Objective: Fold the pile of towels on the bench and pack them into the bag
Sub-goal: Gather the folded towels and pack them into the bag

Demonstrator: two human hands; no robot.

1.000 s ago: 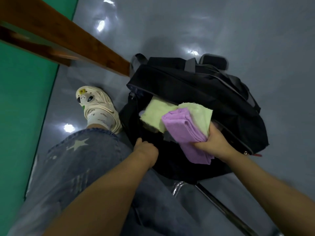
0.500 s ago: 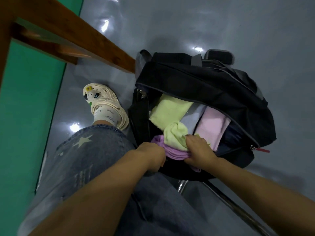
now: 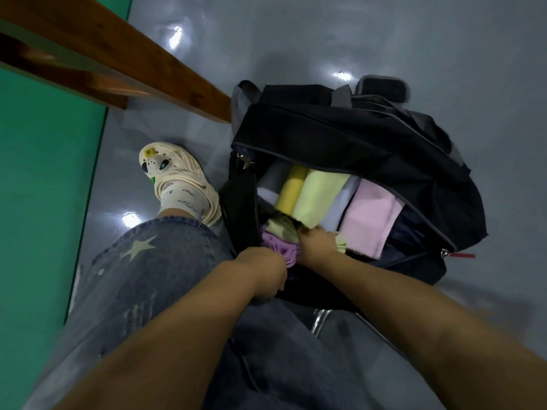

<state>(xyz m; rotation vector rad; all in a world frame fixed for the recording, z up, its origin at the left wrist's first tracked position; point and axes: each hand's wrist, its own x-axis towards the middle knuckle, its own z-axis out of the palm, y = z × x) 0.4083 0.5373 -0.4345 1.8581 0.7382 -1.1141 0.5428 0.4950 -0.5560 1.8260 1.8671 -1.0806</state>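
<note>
A black bag (image 3: 340,134) lies open on the grey floor. Folded towels stand side by side inside it: grey (image 3: 270,180), yellow (image 3: 291,189), pale green (image 3: 321,195) and pink (image 3: 370,217). My right hand (image 3: 318,244) reaches into the near end of the opening and grips a purple towel (image 3: 279,245) together with a light green towel (image 3: 282,229), pushing them down. My left hand (image 3: 262,272) grips the near edge of the bag with curled fingers.
A wooden bench rail (image 3: 118,51) runs diagonally at the upper left, ending close to the bag. My leg in jeans and a cream clog (image 3: 177,179) stand left of the bag. A metal bar (image 3: 321,319) shows below the bag. Green flooring (image 3: 38,173) lies at the left.
My right hand carried the purple and light green towels from above the opening down into the near end of the bag. The towels inside the bag came into view.
</note>
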